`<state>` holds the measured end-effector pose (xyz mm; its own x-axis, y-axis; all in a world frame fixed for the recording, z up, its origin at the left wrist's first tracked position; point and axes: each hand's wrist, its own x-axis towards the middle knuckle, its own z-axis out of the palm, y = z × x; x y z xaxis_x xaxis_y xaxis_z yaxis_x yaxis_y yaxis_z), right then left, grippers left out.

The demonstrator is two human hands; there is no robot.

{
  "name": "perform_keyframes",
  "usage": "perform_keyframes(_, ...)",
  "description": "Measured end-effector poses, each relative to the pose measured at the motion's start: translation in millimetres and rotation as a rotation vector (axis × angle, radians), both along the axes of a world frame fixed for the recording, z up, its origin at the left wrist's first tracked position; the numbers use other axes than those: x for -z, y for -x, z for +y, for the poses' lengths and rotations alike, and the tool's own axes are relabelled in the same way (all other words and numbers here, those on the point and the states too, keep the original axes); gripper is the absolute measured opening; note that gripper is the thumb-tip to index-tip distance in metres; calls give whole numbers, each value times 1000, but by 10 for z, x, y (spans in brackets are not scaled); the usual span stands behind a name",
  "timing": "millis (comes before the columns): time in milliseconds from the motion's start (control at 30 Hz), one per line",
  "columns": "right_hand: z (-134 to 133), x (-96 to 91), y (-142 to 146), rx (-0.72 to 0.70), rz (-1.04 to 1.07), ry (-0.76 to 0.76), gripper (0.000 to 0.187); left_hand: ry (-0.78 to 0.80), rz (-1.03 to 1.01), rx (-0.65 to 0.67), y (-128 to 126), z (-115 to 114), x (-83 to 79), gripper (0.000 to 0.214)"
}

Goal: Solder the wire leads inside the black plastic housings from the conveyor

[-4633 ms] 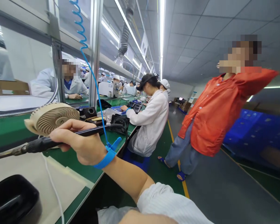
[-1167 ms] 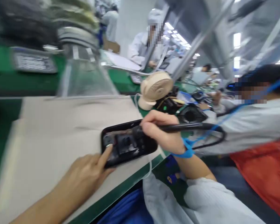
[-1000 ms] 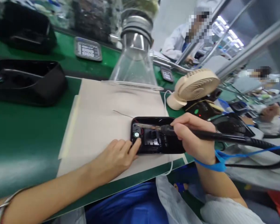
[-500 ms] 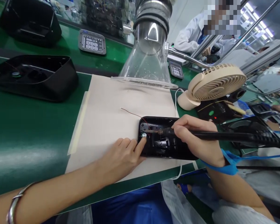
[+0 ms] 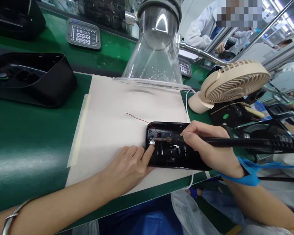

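Black housing [image 5: 168,157]: internal soldering seemingly being performed. Soldering iron [image 5: 235,142] grasped by right hand [image 5: 215,156]; left hand [image 5: 129,167] placed at housing's left end, grip unclear. Steady tip [image 5: 161,139] probably required next.

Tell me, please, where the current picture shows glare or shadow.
Head view: pale glare on the green table, left; a white reflection on the clear hood; a soft shadow below it on the paper; small glints inside the black casing.

Place: an electronics assembly workshop
Bench [image 5: 34,137]: green — soldering iron [image 5: 225,142], clear funnel [image 5: 153,62], blue wrist strap [image 5: 250,173]
Beyond: a white-coated worker [image 5: 203,28]
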<state>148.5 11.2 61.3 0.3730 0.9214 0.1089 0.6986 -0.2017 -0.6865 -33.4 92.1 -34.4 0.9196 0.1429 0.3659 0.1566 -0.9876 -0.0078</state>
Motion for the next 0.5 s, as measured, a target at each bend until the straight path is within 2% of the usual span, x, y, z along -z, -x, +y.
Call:
perform_keyframes(300,-63,27,-43,47,25,99,19,15,-23,19,6,-1,29,37)
perform_keyframes(500,-44,10,-51,13,4,110,20,3,-35,12,0,13,9,36)
